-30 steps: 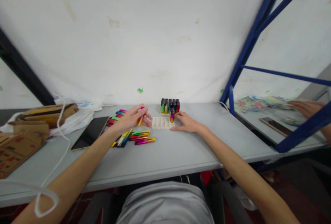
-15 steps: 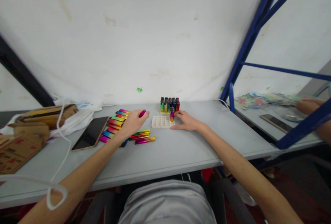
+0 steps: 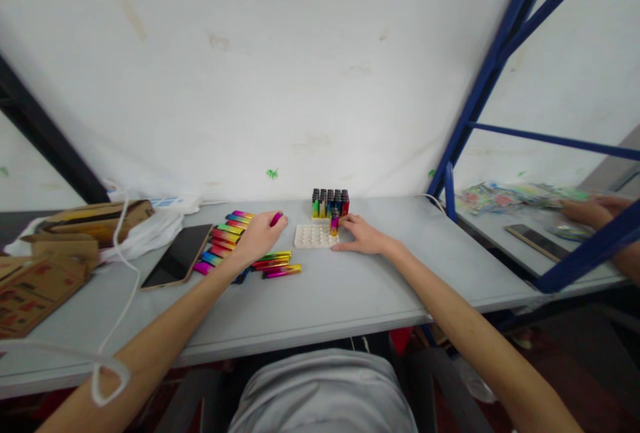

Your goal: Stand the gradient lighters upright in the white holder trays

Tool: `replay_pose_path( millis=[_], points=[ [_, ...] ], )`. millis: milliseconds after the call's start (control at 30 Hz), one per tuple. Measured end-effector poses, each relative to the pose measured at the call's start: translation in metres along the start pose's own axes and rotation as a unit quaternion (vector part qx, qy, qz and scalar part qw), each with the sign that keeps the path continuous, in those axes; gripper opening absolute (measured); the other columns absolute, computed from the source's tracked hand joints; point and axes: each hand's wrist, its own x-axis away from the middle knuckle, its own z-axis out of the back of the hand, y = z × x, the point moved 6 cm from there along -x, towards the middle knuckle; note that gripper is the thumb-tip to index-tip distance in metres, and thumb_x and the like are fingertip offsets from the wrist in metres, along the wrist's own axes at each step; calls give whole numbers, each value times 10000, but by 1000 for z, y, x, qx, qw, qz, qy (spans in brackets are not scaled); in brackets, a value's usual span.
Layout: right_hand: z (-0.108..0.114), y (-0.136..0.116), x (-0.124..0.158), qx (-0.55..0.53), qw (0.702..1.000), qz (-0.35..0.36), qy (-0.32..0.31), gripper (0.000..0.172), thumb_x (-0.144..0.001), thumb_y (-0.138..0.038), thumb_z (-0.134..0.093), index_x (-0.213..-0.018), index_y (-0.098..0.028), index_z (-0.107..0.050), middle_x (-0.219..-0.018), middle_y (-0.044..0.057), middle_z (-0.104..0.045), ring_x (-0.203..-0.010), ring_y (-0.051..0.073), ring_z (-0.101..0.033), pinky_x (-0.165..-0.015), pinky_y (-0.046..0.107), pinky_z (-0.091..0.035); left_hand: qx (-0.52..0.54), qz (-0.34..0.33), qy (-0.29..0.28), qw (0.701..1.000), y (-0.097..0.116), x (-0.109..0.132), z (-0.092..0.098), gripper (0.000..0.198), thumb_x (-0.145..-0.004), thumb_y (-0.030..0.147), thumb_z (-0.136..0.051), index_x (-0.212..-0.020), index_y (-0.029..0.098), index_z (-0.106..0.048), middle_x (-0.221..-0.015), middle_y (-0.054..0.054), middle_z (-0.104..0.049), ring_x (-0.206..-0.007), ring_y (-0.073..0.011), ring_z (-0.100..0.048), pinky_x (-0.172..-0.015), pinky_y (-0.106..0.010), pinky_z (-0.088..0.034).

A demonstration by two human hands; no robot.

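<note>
My left hand (image 3: 263, 236) is closed around a purple lighter (image 3: 276, 219), whose end sticks out past the fingers. Beneath and around that wrist lie several shiny multicoloured lighters (image 3: 225, 236), and a few more lighters (image 3: 283, 271) rest to its right. A white tray with rows of holes (image 3: 309, 236) lies flat on the table. At its right end stands an upright purple-and-gold lighter (image 3: 334, 223). My right hand (image 3: 363, 235) grips that end of the tray, thumb at the front corner and fingertips beside the standing lighter.
Behind the tray, a block of upright lighters with black tops (image 3: 330, 204) stands near the wall. To the left are a phone (image 3: 177, 256), a torn cardboard box (image 3: 47, 286) and a white cable (image 3: 120, 299). A blue metal frame (image 3: 470, 106) rises at right, with another person's hands (image 3: 590, 209) beyond it.
The view has shifted slightly. My two hands, the held lighter and the tray keep almost the same positions. Beyond the blue frame, the other person's hands have moved.
</note>
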Motion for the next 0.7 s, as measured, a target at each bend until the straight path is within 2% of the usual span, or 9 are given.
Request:
replay_pose_path(
  millis=[100,200,367,467,567,700],
  points=[
    [-1,1,0,1,1000,0,1,693,-858,-626,-738,-1344,-146,-623,-1332,191,-607,-1260,347,-550,-1129,524,-423,24,15,-13,1000,-3,1,-4,429,-914,540,-431,-619,229,-443,-541,24,-467,-566,-170,-468,-558,-296,-299],
    [-2,2,-1,1,1000,0,4,715,-852,-638,-735,-1344,-131,-626,-1326,200,-609,-1256,351,-553,-1132,525,-420,80,31,-58,995,-4,3,-11,456,-944,592,-421,-670,231,-464,-539,39,-469,-536,-163,-471,-549,-289,-337],
    [-4,6,-2,-9,1000,6,10,727,-843,-646,-739,-1359,-147,-620,-1342,188,-610,-1272,350,-547,-1133,528,-417,106,-6,-116,988,10,4,-19,500,-960,605,-407,-655,217,-488,-577,16,-532,-613,-170,-535,-650,-301,-416],
    [-5,6,-3,-7,1000,9,9,719,-847,-640,-741,-1365,-156,-616,-1343,177,-613,-1270,338,-551,-1130,513,-420,148,8,-140,979,18,7,-25,439,-927,595,-466,-703,218,-474,-579,36,-493,-582,-155,-490,-593,-289,-387],
    [-4,4,-3,0,1000,16,8,709,-855,-627,-740,-1365,-151,-613,-1343,177,-616,-1269,336,-553,-1133,507,-416,230,48,-169,957,20,12,-36,339,-916,562,-511,-852,232,-469,-575,78,-422,-502,-128,-408,-505,-259,-322],
    [-3,2,-3,4,1000,18,9,695,-858,-618,-740,-1358,-151,-618,-1330,180,-626,-1255,339,-561,-1125,510,-420,278,65,-161,945,21,15,-47,294,-944,540,-495,-953,251,-440,-581,99,-401,-449,-112,-364,-466,-237,-314]
  ],
)
